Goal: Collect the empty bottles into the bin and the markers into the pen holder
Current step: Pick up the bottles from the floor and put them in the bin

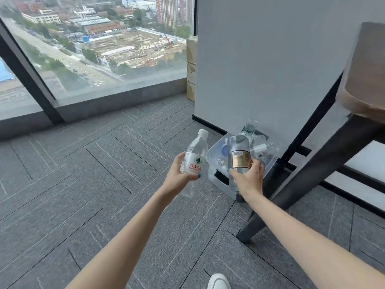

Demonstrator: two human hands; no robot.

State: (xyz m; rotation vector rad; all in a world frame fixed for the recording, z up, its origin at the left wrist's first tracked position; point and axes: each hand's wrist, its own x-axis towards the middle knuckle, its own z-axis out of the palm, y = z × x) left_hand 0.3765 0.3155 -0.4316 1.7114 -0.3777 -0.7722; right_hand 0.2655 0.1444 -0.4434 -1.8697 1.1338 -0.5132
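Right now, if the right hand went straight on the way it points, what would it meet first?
Probably the clear bin, directly beyond the right hand and its gold-labelled bottle; depth is unclear.

Bin (214,176) on the floor (83,184), right against the wall (270,69), table leg (308,174) just to its right, loose bottles (263,151) lying in it. Right hand (248,178) holds the right bottle (239,153) over the bin; left hand (181,172) holds the left bottle (193,157) just left of it. Window (104,49) behind, boxes (191,67) stacked beside the wall.
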